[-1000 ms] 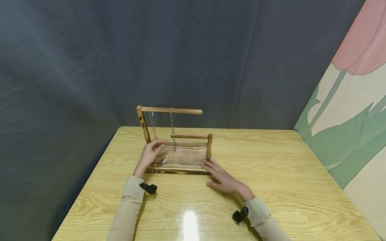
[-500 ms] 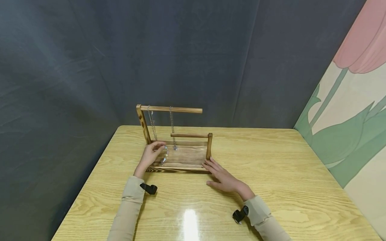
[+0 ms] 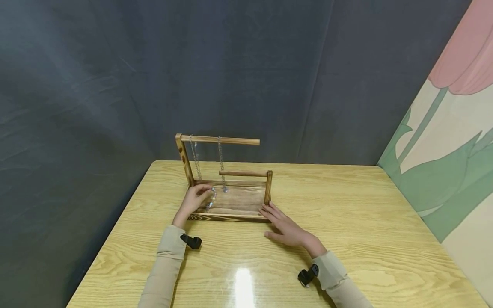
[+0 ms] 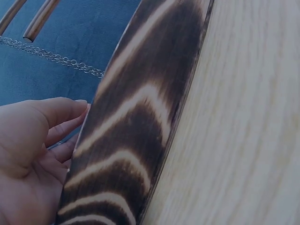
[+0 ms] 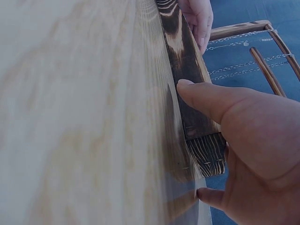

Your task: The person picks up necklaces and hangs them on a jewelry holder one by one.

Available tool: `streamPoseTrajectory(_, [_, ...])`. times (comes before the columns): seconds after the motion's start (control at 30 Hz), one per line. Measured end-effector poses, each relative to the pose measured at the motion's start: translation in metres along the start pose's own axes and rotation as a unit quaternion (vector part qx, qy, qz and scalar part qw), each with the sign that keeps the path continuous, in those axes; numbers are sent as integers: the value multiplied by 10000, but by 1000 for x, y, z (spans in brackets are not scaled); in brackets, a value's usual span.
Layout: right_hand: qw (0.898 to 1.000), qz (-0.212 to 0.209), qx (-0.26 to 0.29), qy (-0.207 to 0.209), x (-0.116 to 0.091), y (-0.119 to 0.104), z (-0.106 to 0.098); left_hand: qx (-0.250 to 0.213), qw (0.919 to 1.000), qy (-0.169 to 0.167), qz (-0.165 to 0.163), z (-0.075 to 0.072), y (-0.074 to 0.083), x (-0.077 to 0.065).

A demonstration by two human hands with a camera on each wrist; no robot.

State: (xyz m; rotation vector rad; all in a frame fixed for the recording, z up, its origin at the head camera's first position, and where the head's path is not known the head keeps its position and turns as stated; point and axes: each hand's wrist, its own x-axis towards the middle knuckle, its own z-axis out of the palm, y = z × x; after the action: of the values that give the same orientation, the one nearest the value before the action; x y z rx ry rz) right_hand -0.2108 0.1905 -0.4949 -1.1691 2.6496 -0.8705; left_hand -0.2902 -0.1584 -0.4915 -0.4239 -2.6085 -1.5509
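A small wooden jewellery stand with a shallow tray and two horizontal bars stands on the table. Over the left side of its tray, my left hand pinches the upper end of a beaded bracelet, whose pale, colourful beads trail down into the tray. In the left wrist view, the stand's dark-grained front edge hides the fingertips and the bracelet. At the tray's front right corner, my right hand rests with its fingers extended. The right wrist view shows its thumb against the front edge.
Two silver chain necklaces hang from the upper bar: one chain near the left post, another chain further right. A shorter bar extends from the right post. Behind the wooden table hangs a dark curtain.
My left fingertips have lowered slightly toward the tray, still at the bracelet's upper end. My right hand keeps its place at the corner.
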Motion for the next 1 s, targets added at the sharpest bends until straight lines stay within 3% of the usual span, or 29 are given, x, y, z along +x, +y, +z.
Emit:
streamPoseTrajectory(0.27, [10000, 3, 5, 1, -1, -2, 0, -145, 9990, 52, 425, 1, -5, -5])
streamPoseTrajectory(0.57, [10000, 10, -41, -15, 0, 0, -1, 608, 9970, -142, -463, 3, 0, -3])
streamPoseTrajectory(1.0, [10000, 43, -54, -37, 0, 0, -1, 1007, 9923, -255, -667, 6, 4, -5])
